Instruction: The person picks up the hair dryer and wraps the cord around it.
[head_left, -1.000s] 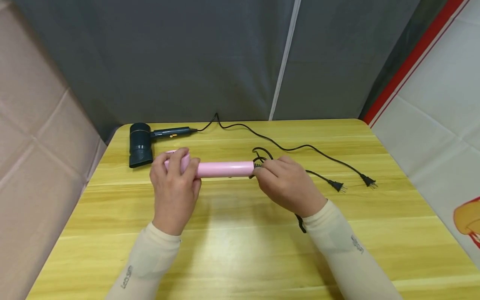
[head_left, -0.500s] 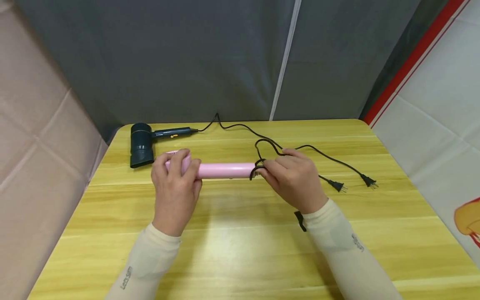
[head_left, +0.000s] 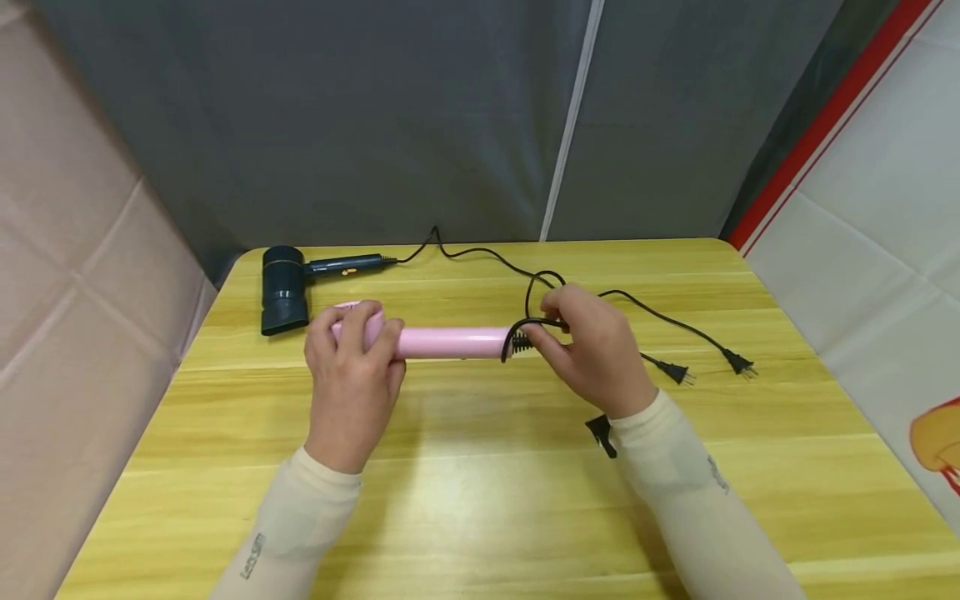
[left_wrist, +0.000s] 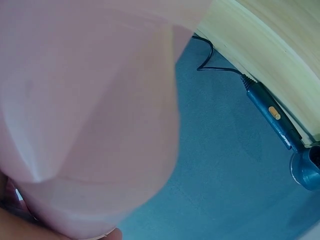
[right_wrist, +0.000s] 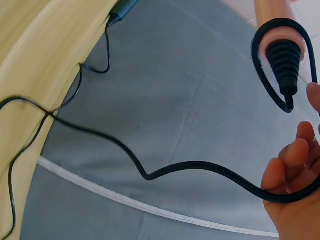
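Note:
A pink hair dryer (head_left: 453,342) is held level above the table, its handle pointing right. My left hand (head_left: 348,375) grips it at the head end, fingers curled over the top. Close beyond the handle's end, my right hand (head_left: 600,350) pinches the black cord (head_left: 540,321). One turn of that cord loops round the handle end, beside the ribbed sleeve (right_wrist: 284,60) seen in the right wrist view. More of the cord lies across the right fingers (right_wrist: 274,175) and runs off to the table. The pink dryer's body (left_wrist: 100,110) fills much of the left wrist view.
A dark green hair dryer (head_left: 283,292) lies at the table's back left. Its cord crosses the back of the wooden table (head_left: 480,517) toward two black plugs, one farther right (head_left: 738,362), the other nearer (head_left: 675,372). A grey curtain (head_left: 337,125) hangs behind.
My right hand has lifted away from the handle end and shifted slightly right, drawing the cord over the handle. The cord loop behind it has moved right. The left hand stays put.

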